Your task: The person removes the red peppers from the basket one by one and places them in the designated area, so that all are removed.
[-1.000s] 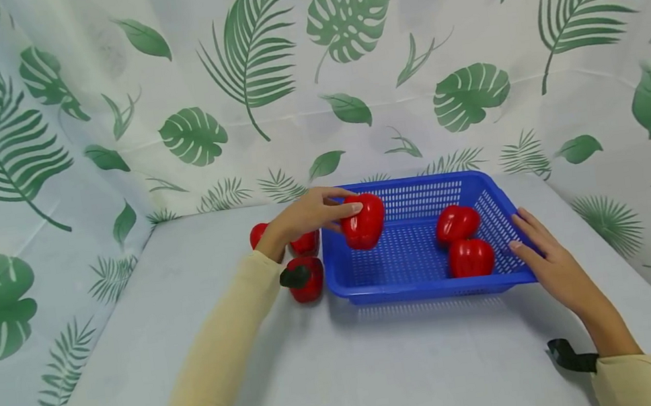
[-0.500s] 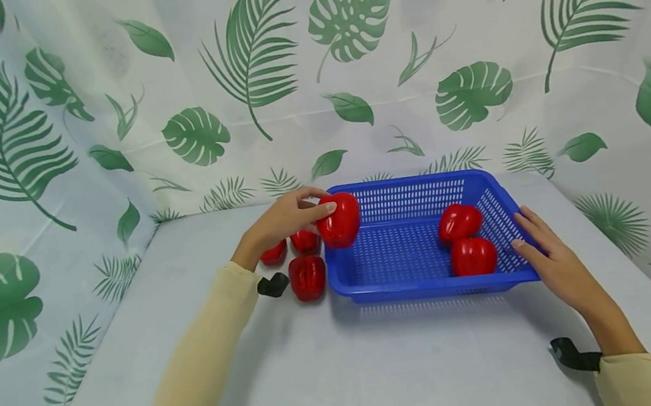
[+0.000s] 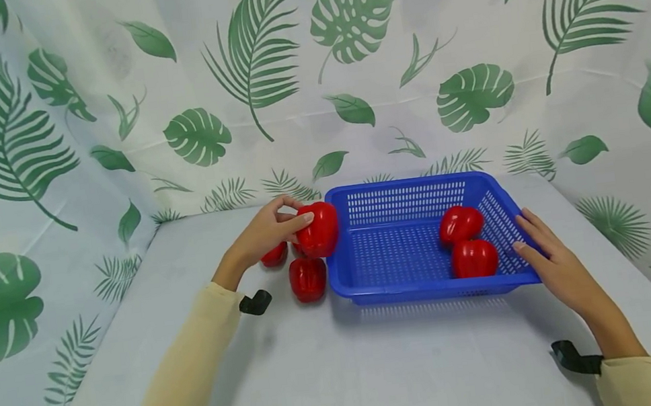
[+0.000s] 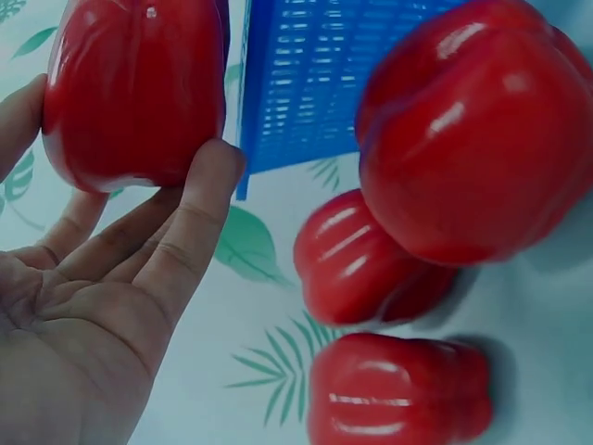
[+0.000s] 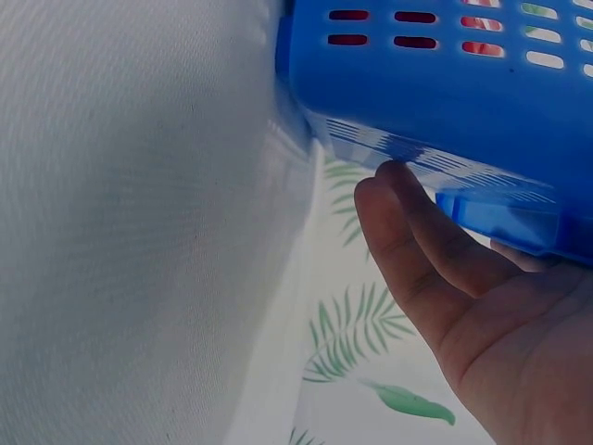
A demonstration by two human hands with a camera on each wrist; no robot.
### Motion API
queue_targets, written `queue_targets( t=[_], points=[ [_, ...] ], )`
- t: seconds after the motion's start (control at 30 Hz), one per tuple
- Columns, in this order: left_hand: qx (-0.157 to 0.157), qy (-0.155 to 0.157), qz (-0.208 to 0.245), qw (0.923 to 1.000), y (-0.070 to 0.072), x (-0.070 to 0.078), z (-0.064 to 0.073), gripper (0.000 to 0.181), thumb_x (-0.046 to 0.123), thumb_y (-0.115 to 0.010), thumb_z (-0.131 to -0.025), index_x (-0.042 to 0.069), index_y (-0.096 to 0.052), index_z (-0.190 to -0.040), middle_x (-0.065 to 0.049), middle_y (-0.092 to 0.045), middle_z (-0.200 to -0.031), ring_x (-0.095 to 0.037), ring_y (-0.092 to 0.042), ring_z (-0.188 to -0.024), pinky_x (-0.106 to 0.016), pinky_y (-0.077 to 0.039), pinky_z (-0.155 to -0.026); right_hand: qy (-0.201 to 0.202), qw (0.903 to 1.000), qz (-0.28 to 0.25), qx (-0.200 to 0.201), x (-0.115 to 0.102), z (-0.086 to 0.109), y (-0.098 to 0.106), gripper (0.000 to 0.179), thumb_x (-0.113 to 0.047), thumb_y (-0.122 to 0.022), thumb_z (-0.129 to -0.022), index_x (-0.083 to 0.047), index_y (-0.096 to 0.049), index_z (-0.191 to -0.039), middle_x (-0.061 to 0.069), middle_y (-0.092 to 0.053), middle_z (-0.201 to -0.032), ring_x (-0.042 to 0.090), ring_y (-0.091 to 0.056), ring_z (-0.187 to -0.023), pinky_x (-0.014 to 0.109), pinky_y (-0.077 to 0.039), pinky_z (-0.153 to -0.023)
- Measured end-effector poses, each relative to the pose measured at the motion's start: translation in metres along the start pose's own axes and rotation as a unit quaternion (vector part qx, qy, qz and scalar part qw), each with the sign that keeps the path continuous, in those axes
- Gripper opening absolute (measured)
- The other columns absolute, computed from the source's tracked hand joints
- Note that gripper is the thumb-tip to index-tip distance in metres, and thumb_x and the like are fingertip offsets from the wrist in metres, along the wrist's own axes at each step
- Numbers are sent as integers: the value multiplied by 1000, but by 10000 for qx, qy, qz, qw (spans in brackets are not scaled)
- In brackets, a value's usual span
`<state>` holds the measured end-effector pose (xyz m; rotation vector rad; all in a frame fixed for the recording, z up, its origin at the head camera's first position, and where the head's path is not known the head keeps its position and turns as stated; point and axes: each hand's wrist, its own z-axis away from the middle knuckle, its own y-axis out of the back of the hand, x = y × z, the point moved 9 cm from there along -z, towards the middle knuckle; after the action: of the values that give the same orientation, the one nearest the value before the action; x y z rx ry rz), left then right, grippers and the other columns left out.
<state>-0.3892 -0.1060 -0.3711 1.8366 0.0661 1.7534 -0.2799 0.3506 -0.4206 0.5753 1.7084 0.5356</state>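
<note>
My left hand (image 3: 265, 234) grips a red bell pepper (image 3: 319, 231) between thumb and fingers, at the left rim of the blue basket (image 3: 421, 289). In the left wrist view, the fingertips press against the lower part of that held pepper (image 4: 134, 93). On the table left of the basket stand a near red bell pepper (image 3: 308, 279) and two more behind it, partly hidden by the hand and held pepper. Two red bell peppers, one farther back (image 3: 460, 224) and one nearer (image 3: 474, 258), lie inside at the right. My right hand (image 3: 562, 269) holds the basket's right rim, fingers outside the wall.
A pale cloth covers the table (image 3: 383, 372), with a leaf-printed curtain (image 3: 288, 99) rising behind and at both sides. A dark strap end (image 3: 255, 302) hangs at the left wrist, another strap (image 3: 576, 358) at the right.
My left hand has carried the bell pepper leftward, from over the basket's inside to its left rim. The right hand and the basket stay nearly where they were.
</note>
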Motion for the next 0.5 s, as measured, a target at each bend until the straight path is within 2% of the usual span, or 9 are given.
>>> queue_targets(
  t=[0.2, 0.5],
  points=[
    [192, 79, 108, 9997, 12, -10, 15, 53, 44, -72, -101, 15, -53, -142, -20, -62, -143, -37, -70, -113, -62, -52, -106, -33, 10000, 19, -8, 0, 0, -1, 68, -30, -45, -115, -6, -14, -171, 24, -1, -177, 60, -1, -156, 89, -20, -103],
    [405, -93, 232, 9989, 30, -19, 35, 53, 42, -70, -104, 11, -52, -142, -21, -64, -141, -38, -69, -117, -62, -52, -105, -86, 9999, 122, 25, 3, -1, -1, 68, -31, -45, -115, -7, -14, -171, 23, -1, -177, 60, -2, -156, 89, -23, -100]
  ],
)
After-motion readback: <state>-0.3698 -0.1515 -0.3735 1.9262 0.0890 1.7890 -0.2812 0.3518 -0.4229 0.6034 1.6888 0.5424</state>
